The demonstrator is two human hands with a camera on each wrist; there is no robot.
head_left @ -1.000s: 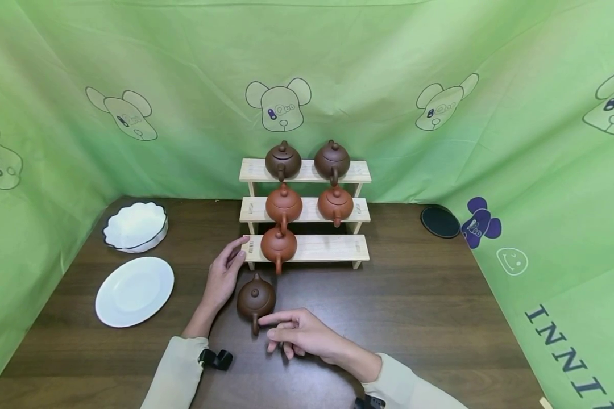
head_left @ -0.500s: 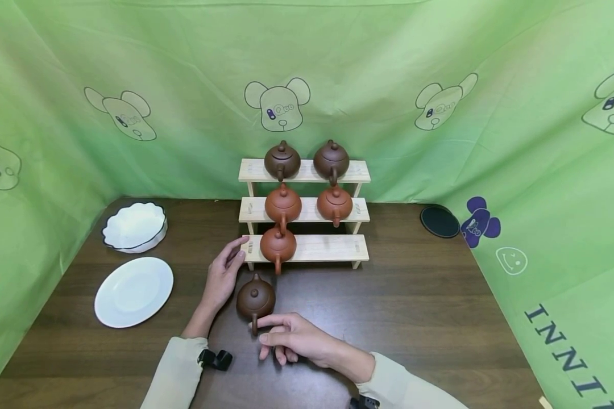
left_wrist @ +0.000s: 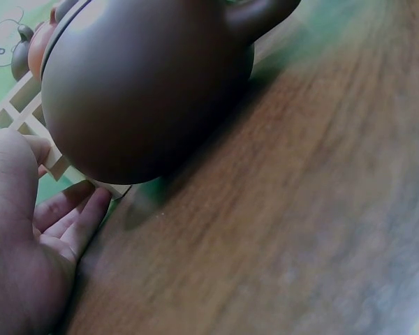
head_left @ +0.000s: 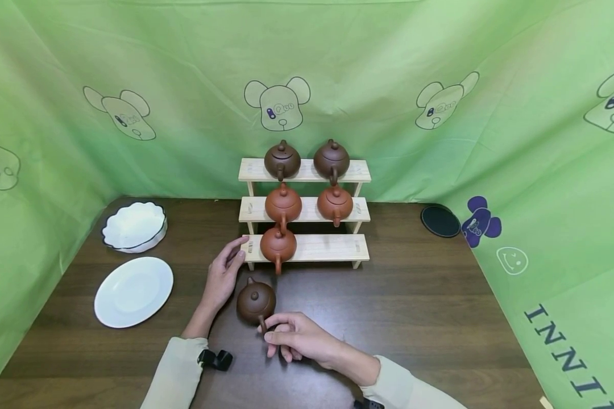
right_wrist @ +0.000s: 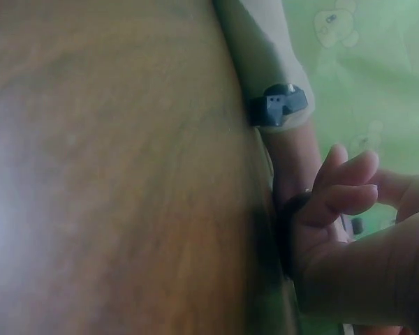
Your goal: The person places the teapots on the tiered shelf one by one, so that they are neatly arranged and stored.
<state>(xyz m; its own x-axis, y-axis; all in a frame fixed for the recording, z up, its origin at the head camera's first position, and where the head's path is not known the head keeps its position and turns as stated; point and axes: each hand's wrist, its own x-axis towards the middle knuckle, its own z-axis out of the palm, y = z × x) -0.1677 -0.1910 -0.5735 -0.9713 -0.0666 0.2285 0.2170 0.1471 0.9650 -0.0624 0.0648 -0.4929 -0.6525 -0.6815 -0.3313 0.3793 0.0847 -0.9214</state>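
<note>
A dark brown teapot (head_left: 256, 302) stands on the table in front of a three-tier wooden stand (head_left: 332, 247), its handle towards me. With index finger and thumb, my right hand (head_left: 306, 339) pinches that handle; its other fingers are loosely bent. My left hand (head_left: 221, 278) rests against the left end of the lowest shelf, fingers fairly straight. The teapot (left_wrist: 146, 91) looms large in the left wrist view, beside the left hand (left_wrist: 21, 244). In the right wrist view, the right hand (right_wrist: 363, 258) hides most of the teapot.
A reddish teapot (head_left: 278, 245) sits on the lowest shelf. Two more, an orange-brown pair (head_left: 283, 204), fill the middle shelf, with two dark teapots (head_left: 282, 161) on top. At left lie a scalloped white bowl (head_left: 135, 225) and white plate (head_left: 135, 292); at right, a black oval coaster (head_left: 440, 221).
The right hand first moved left to the teapot's handle, then shifted slightly right, gripping it. The teapot has turned: its handle swung right and its spout left. The left hand has stayed put.
</note>
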